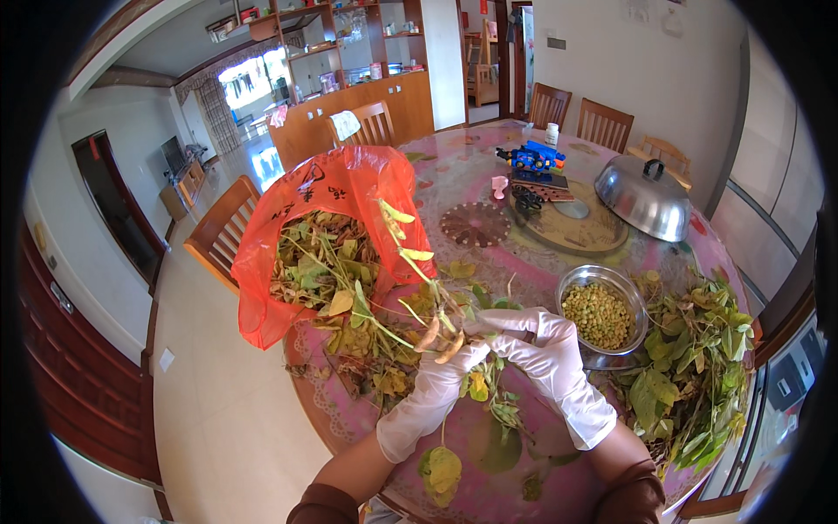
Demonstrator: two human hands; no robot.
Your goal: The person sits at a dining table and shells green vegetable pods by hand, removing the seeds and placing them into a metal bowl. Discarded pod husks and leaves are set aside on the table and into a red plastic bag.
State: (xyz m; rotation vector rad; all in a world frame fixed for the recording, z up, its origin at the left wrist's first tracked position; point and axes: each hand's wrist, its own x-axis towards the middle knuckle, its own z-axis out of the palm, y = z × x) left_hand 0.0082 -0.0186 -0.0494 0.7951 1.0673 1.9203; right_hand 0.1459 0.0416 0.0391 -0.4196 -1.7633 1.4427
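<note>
My left hand [445,380], in a white glove, is closed on a soybean stalk [419,268] with pods that reaches up and left. My gloved right hand [543,347] meets it at the stalk's lower part; its fingertips are bent together there, and what lies between them is partly hidden. Brown pods [429,335] hang by my left fingers. Right of my hands, a steel bowl [641,327] holds shelled green-yellow beans [597,314]. A red plastic bag [255,288] full of dry leaves and stems [321,262] lies open at the left.
A heap of leafy bean plants [694,367] covers the table's right side. Loose leaves [353,347] lie between the bag and my hands. Farther back are a steel dome lid [645,196], a round board [589,232], a woven trivet [474,224], a blue toy [533,157] and a white bottle [552,135].
</note>
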